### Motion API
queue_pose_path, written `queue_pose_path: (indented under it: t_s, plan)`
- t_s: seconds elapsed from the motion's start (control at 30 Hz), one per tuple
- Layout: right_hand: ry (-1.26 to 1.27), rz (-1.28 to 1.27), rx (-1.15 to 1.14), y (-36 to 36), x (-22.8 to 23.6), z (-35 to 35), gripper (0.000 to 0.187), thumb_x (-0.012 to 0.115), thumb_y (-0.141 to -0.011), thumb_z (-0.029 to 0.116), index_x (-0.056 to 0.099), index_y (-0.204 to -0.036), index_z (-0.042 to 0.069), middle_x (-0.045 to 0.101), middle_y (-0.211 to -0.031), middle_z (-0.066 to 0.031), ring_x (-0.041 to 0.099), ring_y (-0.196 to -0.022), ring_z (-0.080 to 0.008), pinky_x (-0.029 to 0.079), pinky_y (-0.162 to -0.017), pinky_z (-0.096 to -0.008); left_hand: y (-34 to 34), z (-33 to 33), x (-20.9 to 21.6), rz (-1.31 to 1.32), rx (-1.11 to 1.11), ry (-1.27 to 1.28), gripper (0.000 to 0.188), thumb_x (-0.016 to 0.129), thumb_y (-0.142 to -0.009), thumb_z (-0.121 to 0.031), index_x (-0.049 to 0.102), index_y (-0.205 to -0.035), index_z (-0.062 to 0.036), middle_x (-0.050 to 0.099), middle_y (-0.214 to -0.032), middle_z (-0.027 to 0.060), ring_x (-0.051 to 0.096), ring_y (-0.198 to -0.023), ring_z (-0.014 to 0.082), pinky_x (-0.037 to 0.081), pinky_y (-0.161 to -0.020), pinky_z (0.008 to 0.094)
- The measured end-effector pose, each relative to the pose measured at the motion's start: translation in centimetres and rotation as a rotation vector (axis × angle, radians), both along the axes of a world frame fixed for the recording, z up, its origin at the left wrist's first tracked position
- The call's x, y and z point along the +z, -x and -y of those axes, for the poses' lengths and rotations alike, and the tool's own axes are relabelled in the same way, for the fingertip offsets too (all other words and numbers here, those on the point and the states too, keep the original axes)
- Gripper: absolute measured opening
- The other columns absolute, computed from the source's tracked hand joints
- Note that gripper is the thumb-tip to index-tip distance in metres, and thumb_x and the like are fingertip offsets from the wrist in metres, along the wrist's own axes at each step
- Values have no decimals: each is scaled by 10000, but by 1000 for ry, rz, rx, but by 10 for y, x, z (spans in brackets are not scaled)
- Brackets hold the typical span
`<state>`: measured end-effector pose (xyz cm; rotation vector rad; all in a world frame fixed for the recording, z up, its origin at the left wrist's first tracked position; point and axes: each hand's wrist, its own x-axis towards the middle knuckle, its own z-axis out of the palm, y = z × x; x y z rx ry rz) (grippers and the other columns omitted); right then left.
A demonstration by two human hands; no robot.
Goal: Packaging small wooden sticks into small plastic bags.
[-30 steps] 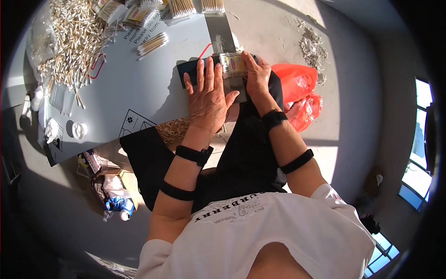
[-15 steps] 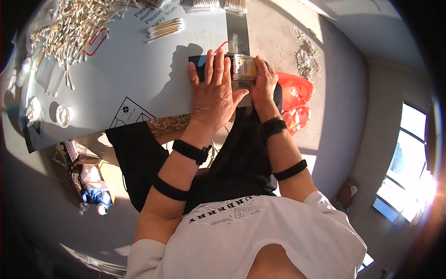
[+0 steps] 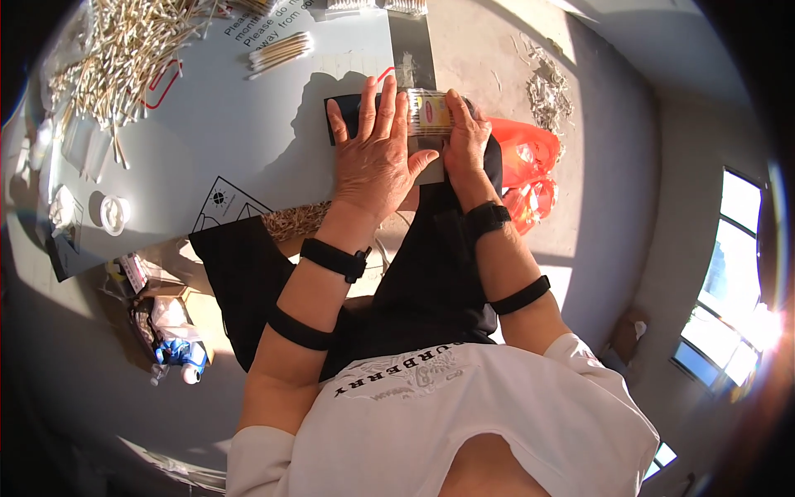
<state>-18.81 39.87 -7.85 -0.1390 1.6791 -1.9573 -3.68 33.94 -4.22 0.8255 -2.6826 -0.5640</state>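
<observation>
My left hand (image 3: 370, 170) lies flat with its fingers spread over a dark flat piece (image 3: 351, 116) at the right end of the table. Held in my right hand (image 3: 466, 142) is a clear packet of cotton swabs (image 3: 431, 114) with a yellow label, the thumb on top. The packet's left end touches or nearly touches my left fingers. Farther back on the table lies a loose bundle of cotton swabs (image 3: 280, 55). A large heap of cotton swabs (image 3: 137, 62) covers the far left of the table.
Packs of swabs (image 3: 406, 7) stand at the far edge. A white round tub or ring (image 3: 114, 214) sits at the table's left. Right of the table are a red plastic bag (image 3: 523, 161) and scattered sticks (image 3: 546, 89). A box of items (image 3: 170, 319) stands below left.
The whole view has shifted slightly. Both hands stay at the packet and the dark piece, with hardly any movement against the table.
</observation>
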Motion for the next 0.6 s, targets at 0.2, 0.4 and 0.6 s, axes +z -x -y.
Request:
queue_pose_path:
  t_s: [0.2, 0.4, 0.6]
  plan:
    - [51, 5, -14, 1, -6, -1, 221, 745, -820, 193, 680, -877, -11, 645, -786, -18, 557, -678, -97, 459, -641, -246, -17, -15, -1, 67, -11, -40, 792, 536, -884, -545, 341, -1434, -9, 141, -1567, 141, 23, -1466, 305, 43, -1097, 653]
    - [41, 26, -17, 2, -7, -1, 226, 748, -819, 187, 679, -892, -15, 653, -799, -18, 574, -695, -96, 467, -654, -245, -13, -19, 5, 73, -14, -51, 793, 537, -875, -554, 353, -1429, -18, 157, -1564, 141, 53, -1460, 321, 59, -1097, 645]
    - [38, 22, -29, -5, -1, 0, 200, 729, -840, 177, 672, -909, -2, 649, -789, -10, 569, -673, -84, 465, -625, -245, -8, -28, 6, 100, -47, 12, 806, 552, -871, -545, 368, -1396, 39, 178, -1554, 157, 102, -1449, 344, 113, -1100, 630]
